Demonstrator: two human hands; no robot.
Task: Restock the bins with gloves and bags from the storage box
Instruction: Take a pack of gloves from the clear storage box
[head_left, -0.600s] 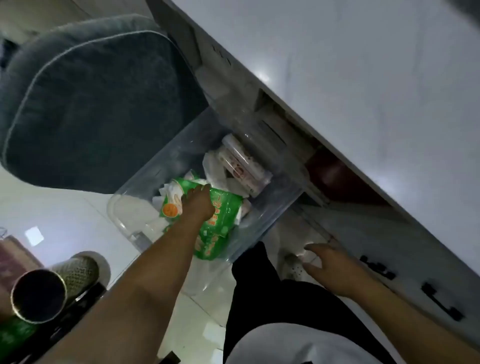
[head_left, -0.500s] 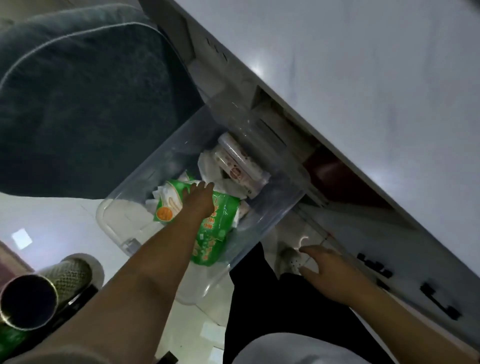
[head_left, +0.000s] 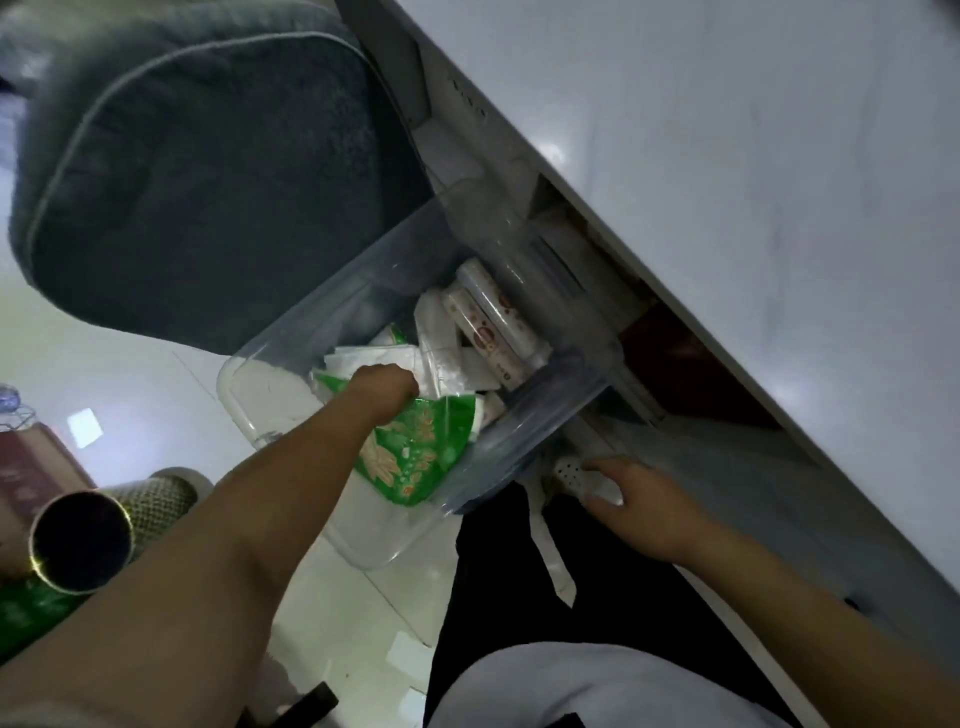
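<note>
A clear plastic storage box (head_left: 540, 436) stands on the floor under the counter edge. Inside lie a green printed pack (head_left: 415, 452), white packets (head_left: 379, 361) and two long white tubes with red print (head_left: 493, 317). My left hand (head_left: 384, 389) reaches down into the box, fingers curled on top of the green pack, seemingly gripping it. My right hand (head_left: 639, 504) hovers open outside the box, near its right corner, above a white perforated shoe (head_left: 571, 470).
A grey-blue cushioned chair (head_left: 197, 171) stands left of the box. A white counter (head_left: 727, 182) with drawers and black handles runs along the right. A dark metal cylinder (head_left: 80, 543) and a mesh container (head_left: 156, 501) sit at lower left. White floor tiles lie between.
My left hand has pushed deeper into the box and curled onto the green pack, which looks crumpled now. My right hand has stayed beside the box.
</note>
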